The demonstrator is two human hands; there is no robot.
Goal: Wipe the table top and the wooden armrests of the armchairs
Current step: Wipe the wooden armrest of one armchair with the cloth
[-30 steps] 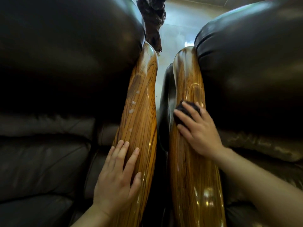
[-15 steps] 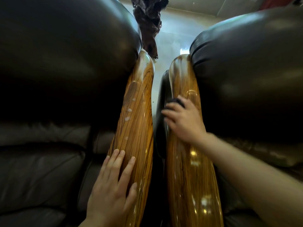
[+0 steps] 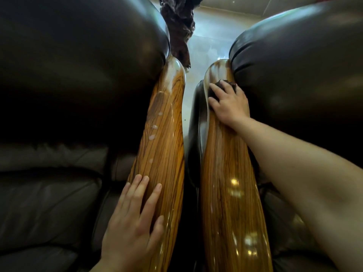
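Two glossy striped wooden armrests run side by side away from me. The left armrest (image 3: 163,146) carries a few pale droplets along its upper half. My left hand (image 3: 133,220) lies flat on its near part, fingers spread, holding nothing. On the right armrest (image 3: 227,183), my right hand (image 3: 228,104) presses a dark cloth (image 3: 220,86) against the wood close to the far rounded end. Only the cloth's edge shows past my fingertips.
Dark leather armchairs flank the armrests: one cushion (image 3: 78,65) at left, another (image 3: 294,75) at right. A narrow gap separates the two armrests. A dark carved wooden piece (image 3: 180,28) rises beyond them over a pale shiny floor (image 3: 208,44).
My right hand has slid the cloth forward along the right armrest, from its middle to near the far end. My left hand stays resting on the left armrest.
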